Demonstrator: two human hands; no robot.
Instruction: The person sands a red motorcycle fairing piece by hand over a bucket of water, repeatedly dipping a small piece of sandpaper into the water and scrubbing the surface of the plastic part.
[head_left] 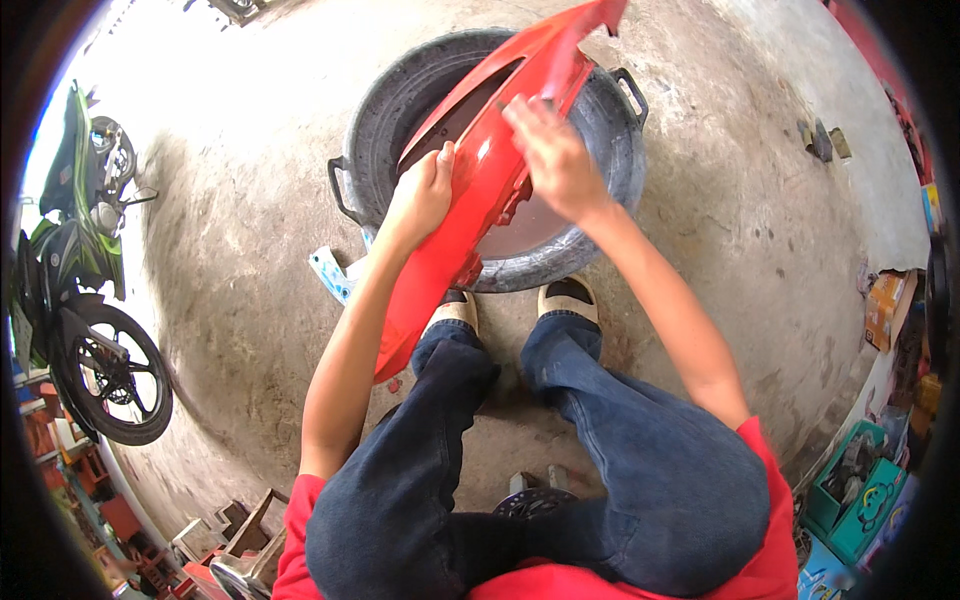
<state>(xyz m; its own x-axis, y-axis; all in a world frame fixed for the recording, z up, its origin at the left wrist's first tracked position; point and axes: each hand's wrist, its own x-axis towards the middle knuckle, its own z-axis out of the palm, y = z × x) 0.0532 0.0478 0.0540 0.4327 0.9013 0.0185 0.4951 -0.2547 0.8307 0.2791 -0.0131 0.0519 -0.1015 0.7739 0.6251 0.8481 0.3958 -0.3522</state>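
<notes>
A long glossy red plastic panel, shaped like a motorcycle fairing, lies slanted across a round black tub with two side handles. Brownish water shows inside the tub. My left hand grips the panel's left edge, thumb on top; its other fingers are mostly hidden. Over the panel's upper right part is my right hand, slightly blurred, its fingers bent together against the red surface. A small greyish bit shows at those fingertips, too unclear to name. The panel's lower end hangs past the tub's rim beside my left leg.
A blue-and-white packet lies by the tub's near left side. On the concrete floor at far left stands a black and green motorcycle. A green crate of parts sits at lower right, a cardboard box above it. Small dark pieces lie farther right.
</notes>
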